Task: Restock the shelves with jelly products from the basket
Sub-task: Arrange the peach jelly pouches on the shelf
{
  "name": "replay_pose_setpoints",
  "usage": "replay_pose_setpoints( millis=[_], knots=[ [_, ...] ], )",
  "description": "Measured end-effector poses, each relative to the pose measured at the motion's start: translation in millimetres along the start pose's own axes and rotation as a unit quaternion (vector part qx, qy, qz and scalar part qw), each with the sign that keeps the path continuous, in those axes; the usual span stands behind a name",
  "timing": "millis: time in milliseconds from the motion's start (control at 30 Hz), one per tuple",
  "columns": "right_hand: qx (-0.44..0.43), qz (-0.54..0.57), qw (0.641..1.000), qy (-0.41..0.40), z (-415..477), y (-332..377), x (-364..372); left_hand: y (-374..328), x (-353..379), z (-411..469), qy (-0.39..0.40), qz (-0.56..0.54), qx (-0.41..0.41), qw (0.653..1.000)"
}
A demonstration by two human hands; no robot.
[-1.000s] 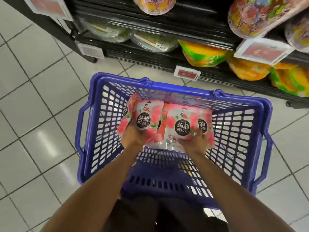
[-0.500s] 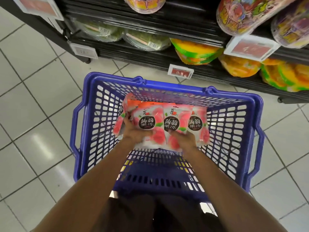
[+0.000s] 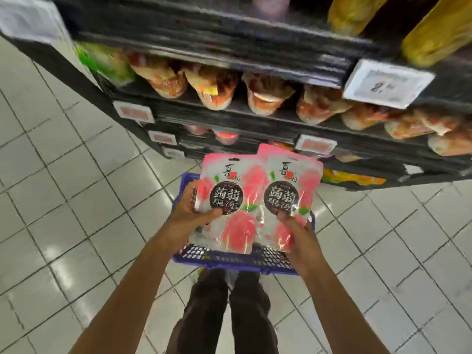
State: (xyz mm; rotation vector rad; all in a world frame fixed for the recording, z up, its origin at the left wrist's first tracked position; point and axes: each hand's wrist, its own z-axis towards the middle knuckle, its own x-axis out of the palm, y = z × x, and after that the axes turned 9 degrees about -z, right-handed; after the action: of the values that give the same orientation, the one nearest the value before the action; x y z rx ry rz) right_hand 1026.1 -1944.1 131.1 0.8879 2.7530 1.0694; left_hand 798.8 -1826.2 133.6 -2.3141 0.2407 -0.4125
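Note:
I hold a bunch of pink peach jelly pouches (image 3: pixel 238 226) upright in front of me, well above the blue basket (image 3: pixel 229 259). My left hand (image 3: pixel 190 213) grips the left pouch at its side, thumb on the front. My right hand (image 3: pixel 297 233) grips the right pouch (image 3: pixel 293 175) from below and the side. At least one more pouch shows behind the front two. The basket stands on the floor under the pouches, mostly hidden by them. The black shelves (image 3: pixel 229 111) rise just beyond.
Orange-red snack bags (image 3: pixel 214 85) fill the shelf at middle height, yellow packs (image 3: pixel 431 29) sit above right. White price tags (image 3: pixel 385 84) line the shelf edges. Pale floor tiles (image 3: pixel 76 200) spread left and right. My dark trouser legs (image 3: pixel 224 315) stand behind the basket.
Both hands have lifted the pouches up out of the basket. The view has risen and pulled back, so the basket looks small below and more shelf levels show.

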Motion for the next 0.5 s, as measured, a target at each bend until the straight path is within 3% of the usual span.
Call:
replay_pose_setpoints(
  millis=[233, 500],
  knots=[
    [-0.156, -0.028, 0.987, -0.015, -147.5, 138.3, 53.9, -181.2, 22.2, -133.2, -0.041, 0.010, 0.094, 0.995],
    [-0.294, -0.058, 0.953, -0.054, -257.4, 258.7, 86.0, -332.9, 52.7, -240.9, -0.056, 0.002, 0.302, 0.952]
  ],
)
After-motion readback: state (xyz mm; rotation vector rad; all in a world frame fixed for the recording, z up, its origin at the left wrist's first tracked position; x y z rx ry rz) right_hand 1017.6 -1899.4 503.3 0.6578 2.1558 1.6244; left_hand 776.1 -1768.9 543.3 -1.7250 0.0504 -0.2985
